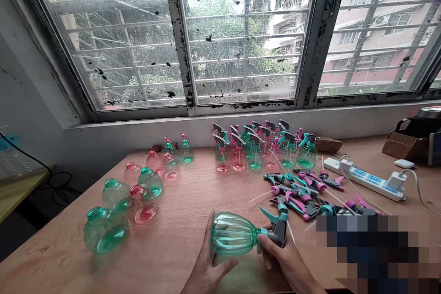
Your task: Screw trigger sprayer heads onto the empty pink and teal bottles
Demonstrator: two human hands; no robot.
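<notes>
Holding the bottle (234,233) between them, the two hands are over the near middle of the bench (186,220). The bottle is clear green and lies on its side, base to the left and neck to the right. The left hand (211,262) cups the base, its fingers partly curled round the far side and its thumb along the near side; whether the thumb tip touches the bottle I cannot tell. The right hand (285,257) has its thumb and fingers closed round the lower part of the spray head (281,229), just where it meets the neck. The head is black and teal, its trigger (268,215) slanting up to the left. How tightly it sits on the neck cannot be seen.

To the left, open bottles (143,206), green and pink, stand in a loose band running from near to far. At the far side, beside the wall, stands a cluster of sprayers (255,155) with their heads on. Right of the hands and a little farther off lies a tangle of loose heads (303,193), pink, teal and black, with thin tubes among them. Beyond it, on the right, are a white power strip (365,178) with plugs in it and a brown box (401,146).
</notes>
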